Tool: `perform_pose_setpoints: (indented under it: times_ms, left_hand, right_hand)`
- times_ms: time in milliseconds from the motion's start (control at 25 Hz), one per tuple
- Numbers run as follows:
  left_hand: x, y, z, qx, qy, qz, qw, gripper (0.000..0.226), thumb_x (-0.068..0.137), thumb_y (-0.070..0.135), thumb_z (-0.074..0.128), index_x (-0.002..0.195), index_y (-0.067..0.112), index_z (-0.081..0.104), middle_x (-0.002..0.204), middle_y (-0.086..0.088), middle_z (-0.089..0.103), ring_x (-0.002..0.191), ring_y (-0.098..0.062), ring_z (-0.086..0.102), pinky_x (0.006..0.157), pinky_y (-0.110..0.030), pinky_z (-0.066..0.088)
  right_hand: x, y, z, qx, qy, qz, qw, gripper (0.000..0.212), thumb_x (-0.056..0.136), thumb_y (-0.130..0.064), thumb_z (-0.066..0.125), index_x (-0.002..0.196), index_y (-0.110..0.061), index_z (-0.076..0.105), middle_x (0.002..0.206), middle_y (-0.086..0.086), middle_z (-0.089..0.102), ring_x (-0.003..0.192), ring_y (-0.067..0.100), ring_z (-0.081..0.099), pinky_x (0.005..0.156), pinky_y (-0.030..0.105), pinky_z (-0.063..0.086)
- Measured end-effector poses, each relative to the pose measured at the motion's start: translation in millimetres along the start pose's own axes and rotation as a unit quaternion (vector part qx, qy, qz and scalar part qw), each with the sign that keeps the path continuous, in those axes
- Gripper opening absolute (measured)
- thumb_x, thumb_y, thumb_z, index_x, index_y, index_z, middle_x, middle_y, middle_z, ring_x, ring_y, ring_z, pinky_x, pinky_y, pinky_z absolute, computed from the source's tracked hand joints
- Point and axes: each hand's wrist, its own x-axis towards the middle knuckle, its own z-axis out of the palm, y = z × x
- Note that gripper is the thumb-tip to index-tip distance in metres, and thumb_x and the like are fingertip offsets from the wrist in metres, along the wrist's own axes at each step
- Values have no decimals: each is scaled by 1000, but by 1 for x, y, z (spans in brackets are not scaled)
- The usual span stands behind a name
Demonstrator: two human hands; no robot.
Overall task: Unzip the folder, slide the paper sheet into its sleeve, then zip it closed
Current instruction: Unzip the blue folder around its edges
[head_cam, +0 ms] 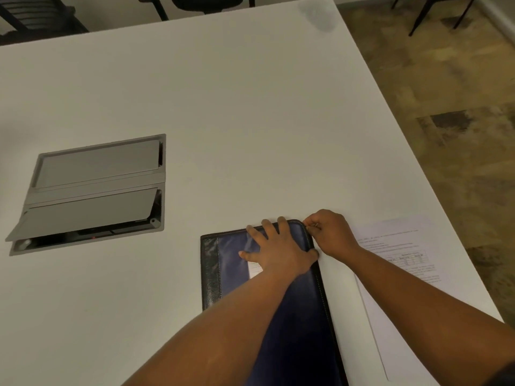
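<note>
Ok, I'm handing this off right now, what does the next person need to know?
Left hand: flat on the folder, pinning it to the table.
Right hand: fingers pinched on the zipper pull at the folder's far right corner.
Paper sheet: outside, on the table right of the folder.
Done: nothing sure; folder lies shut.
Left: unzip, slide sheet into sleeve, zip closed.

White surface (237,107): dark blue zip folder (295,316) at 6 o'clock, printed paper sheet (395,288) just beside it at 4 o'clock, grey recessed cable box (94,188) at 9 o'clock, near flap tilted up.
</note>
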Motion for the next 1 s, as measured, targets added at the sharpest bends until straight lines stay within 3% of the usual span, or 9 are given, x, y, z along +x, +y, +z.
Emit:
perform_pose_setpoints:
  times_ms: [200, 440, 640, 1000]
  left_hand:
    - [7, 7, 0, -14, -8, -21, 1000, 126, 61, 83, 65, 156, 32, 0, 165, -4, -6, 147, -45, -21, 100, -85, 7]
    - [14, 8, -3, -42, -13, -13, 999, 116, 58, 77, 65, 152, 35, 11, 162, -1, -1, 146, -47, -15, 99, -86, 9]
    - [15, 6, -2, -44, -16, 0, 999, 107, 61, 77, 61, 152, 42, 16, 163, -1, -1, 147, -47, -16, 99, -86, 9]
    - [18, 4, 2, -36, -5, 7, 999, 107, 60, 77, 58, 152, 42, 16, 162, -3, 4, 146, -49, -13, 99, -85, 11]
  right_hand:
    - [1, 5, -4, -27, -4, -26, 999, 27, 89, -7, 61, 69, -21, 74, 68, -6, 66, 63, 11, 61, 61, 36, 54]
    - [3, 12, -8, -40, -12, -50, 998, 18, 90, -5, 63, 93, -15, 78, 91, 1, 72, 83, 17, 65, 76, 36, 54]
    - [-21, 29, -13, -111, -32, -109, 987, 24, 86, 3, 63, 87, -16, 77, 89, -4, 70, 88, 24, 60, 70, 38, 52]
    - [-107, 51, 0, -131, -15, -140, 981, 25, 80, 2, 74, 73, -22, 74, 77, -11, 71, 77, 13, 54, 60, 27, 47]
